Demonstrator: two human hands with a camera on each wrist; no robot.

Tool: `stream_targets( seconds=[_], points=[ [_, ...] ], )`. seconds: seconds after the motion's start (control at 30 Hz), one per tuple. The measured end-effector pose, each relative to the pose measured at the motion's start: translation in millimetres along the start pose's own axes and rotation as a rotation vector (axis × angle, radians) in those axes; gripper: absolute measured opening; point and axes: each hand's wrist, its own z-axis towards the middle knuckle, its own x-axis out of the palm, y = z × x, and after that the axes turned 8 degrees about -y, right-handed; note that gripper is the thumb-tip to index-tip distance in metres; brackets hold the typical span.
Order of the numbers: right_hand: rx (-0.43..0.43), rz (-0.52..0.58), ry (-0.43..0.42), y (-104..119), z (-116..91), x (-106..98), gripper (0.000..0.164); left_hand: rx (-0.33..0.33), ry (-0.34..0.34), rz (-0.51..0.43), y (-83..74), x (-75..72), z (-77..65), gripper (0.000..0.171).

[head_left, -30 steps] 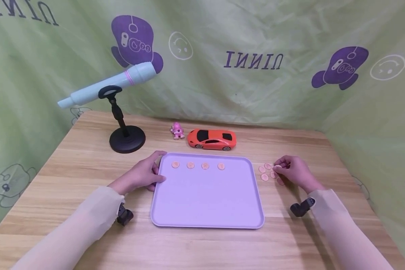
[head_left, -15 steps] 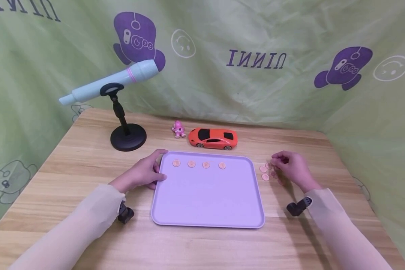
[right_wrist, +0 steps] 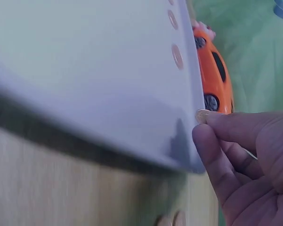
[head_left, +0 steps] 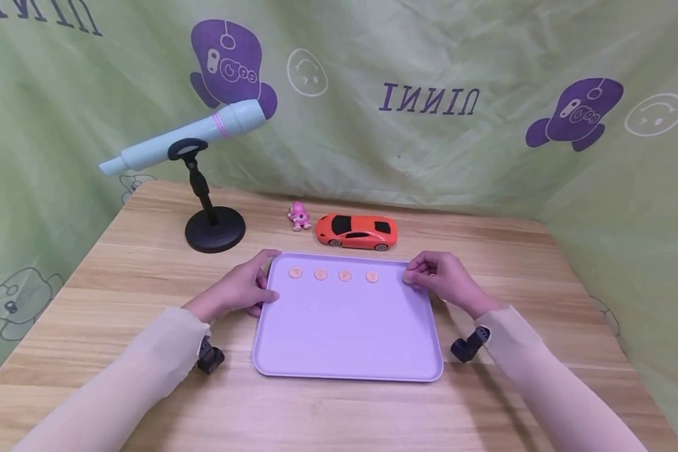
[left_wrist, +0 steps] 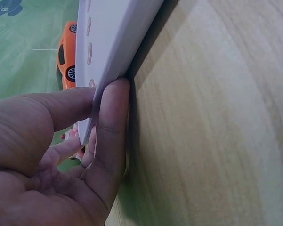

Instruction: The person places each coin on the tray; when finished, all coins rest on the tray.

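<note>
Right hand: I see this hand [head_left: 443,276] with its fingers [right_wrist: 215,162] nearly together, pinching one coin [right_wrist: 202,116].
Held coin: at the tray [head_left: 344,333]'s upper right corner in my head view; I can't tell whether it touches.
Coin row [head_left: 345,275]: left of those fingers, running sideways, roughly level with them; the right hand is nearer its open end.
Left hand [head_left: 237,290]: grips the tray's upper left edge.

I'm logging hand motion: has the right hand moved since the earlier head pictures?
Yes. Against the toy car in the head view, the right hand has moved left, to the far right corner of the tray.
</note>
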Motion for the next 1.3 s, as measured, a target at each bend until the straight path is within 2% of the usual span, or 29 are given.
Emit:
stream_targets(
  seconds=[0.17, 0.53, 0.83, 1.3],
  points=[
    [-0.035, -0.007, 0.044, 5, 5, 15, 0.014, -0.019, 0.000, 0.011, 0.4, -1.4, -2.8, 0.084],
    [-0.112, -0.141, -0.003, 15, 6, 23, 0.007, -0.024, 0.000, 0.015, -1.4, -2.1, -3.4, 0.085],
    [-0.092, -0.181, -0.009, 13, 8, 24, 0.007, -0.023, 0.007, 0.028, -3.5, -2.0, -1.6, 0.085],
    [-0.074, -0.177, 0.004, 10, 8, 22, 0.010, -0.024, 0.009, 0.025, -2.9, -0.3, -1.8, 0.085]
  ],
)
